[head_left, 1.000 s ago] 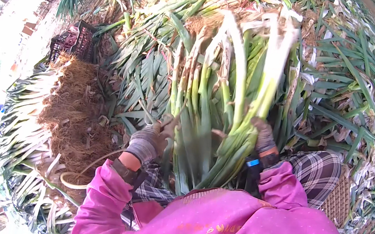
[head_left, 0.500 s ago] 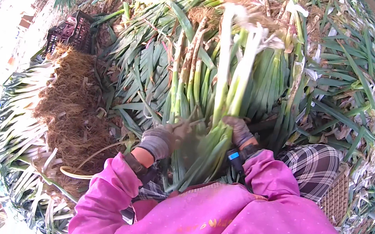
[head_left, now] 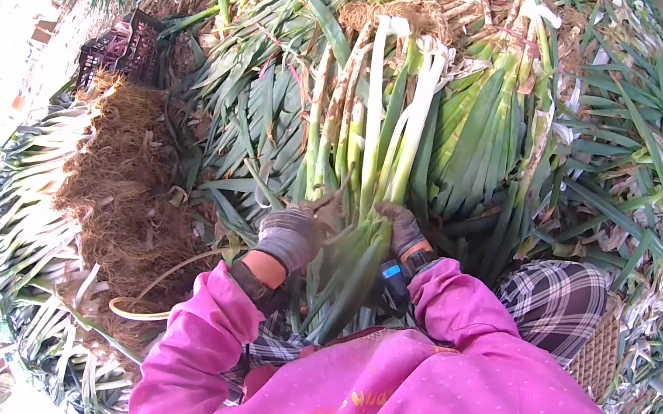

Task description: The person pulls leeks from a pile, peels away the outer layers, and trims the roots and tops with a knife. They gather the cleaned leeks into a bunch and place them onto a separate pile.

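Several leeks (head_left: pixel 406 154) with white stems point away from me, their green leaves running back toward my lap. My right hand (head_left: pixel 401 229), in a grey glove, is closed around these leeks where white turns to green. Beside it on the left, my left hand (head_left: pixel 294 231), also gloved, has its fingers curled in at the leaves of the same leeks. Its fingertips are slightly blurred. Just beyond my left hand lie further leeks with brownish outer stems (head_left: pixel 330 123). A brown mat of roots (head_left: pixel 400 17) shows at the far ends.
On the left stands a long stack of leeks (head_left: pixel 40 200) with a thick mass of brown roots (head_left: pixel 125 171). A dark plastic crate (head_left: pixel 139 49) sits behind it. Loose leaves (head_left: pixel 632 162) cover the right. A pale hose-like loop (head_left: pixel 139 315) lies by my left sleeve.
The leeks in my right hand have swung left and settled, their root ends no longer blurred. My right hand has shifted left; my left hand has moved slightly right, and the two are closer together.
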`<state>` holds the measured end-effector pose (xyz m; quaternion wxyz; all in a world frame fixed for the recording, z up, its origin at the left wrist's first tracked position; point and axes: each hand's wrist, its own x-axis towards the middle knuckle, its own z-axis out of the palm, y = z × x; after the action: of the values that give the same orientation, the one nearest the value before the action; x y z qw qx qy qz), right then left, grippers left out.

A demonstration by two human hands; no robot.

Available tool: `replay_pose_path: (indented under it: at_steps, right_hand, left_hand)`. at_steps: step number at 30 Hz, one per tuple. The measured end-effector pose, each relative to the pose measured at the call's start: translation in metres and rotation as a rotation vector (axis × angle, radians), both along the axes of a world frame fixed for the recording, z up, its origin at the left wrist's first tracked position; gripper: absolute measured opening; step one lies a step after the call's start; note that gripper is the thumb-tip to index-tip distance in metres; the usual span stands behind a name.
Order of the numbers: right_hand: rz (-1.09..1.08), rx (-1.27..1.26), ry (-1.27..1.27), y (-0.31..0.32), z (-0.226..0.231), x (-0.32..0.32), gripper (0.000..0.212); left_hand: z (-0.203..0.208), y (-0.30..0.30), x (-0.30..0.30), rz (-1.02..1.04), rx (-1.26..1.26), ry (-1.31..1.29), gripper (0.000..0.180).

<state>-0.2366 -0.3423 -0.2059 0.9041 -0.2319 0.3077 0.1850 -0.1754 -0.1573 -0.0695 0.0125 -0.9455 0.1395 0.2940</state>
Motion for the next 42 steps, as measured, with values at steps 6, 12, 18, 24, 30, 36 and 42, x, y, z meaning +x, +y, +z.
replay_pose_path:
  at_steps: [6,12,18,24,30,36,42]
  right_hand:
    - [-0.056,0.006,0.026,-0.011,-0.008,-0.012,0.017]
    - [0.017,0.015,0.04,-0.015,0.002,-0.012,0.041]
    - [-0.006,0.019,-0.029,-0.011,-0.016,-0.008,0.044]
    - [-0.009,-0.214,-0.081,-0.002,-0.049,0.001,0.026]
    - [0.18,-0.191,-0.129,0.001,-0.024,0.031,0.025]
    - [0.328,-0.157,-0.065,-0.004,-0.007,0.054,0.018]
    - [0.281,0.044,-0.067,-0.013,-0.025,0.055,0.023]
  left_hand:
    - [-0.017,-0.013,0.054,-0.138,-0.098,-0.216,0.042]
    - [-0.003,-0.05,0.12,-0.044,-0.183,-0.185,0.046]
    - [-0.066,-0.07,0.185,-0.087,-0.261,-0.353,0.037]
    - [-0.101,-0.089,0.244,-0.184,-0.355,-0.374,0.035]
    - [-0.047,-0.064,0.219,-0.311,-0.096,-0.317,0.027]
    - [0.042,-0.007,0.119,-0.072,-0.024,0.106,0.045]
    - [0.048,0.045,0.056,-0.002,-0.23,0.001,0.049]
